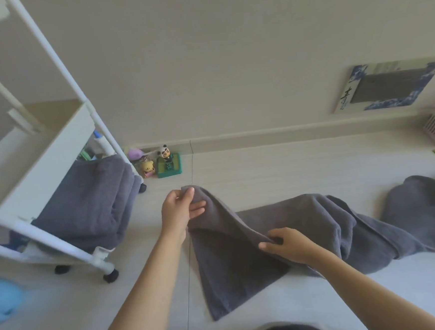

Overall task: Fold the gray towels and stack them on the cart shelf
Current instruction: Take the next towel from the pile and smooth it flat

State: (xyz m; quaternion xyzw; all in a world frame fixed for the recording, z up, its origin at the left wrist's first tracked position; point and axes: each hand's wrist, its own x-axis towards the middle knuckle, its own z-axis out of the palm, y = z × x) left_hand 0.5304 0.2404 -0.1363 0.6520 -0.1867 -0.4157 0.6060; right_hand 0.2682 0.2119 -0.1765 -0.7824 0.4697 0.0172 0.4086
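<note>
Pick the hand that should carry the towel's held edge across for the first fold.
Probably the left hand: it pinches the gray towel at its raised far corner, free to swing over. The right hand grips mid-edge, low, better as anchor.

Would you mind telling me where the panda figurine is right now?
The panda figurine stands on the floor against the baseboard, left of centre in the head view, atop a green stand just right of the cart's folded gray towels.

Both arms extended forward, left hand (181, 209) pinching, right hand (287, 245) gripping
</note>
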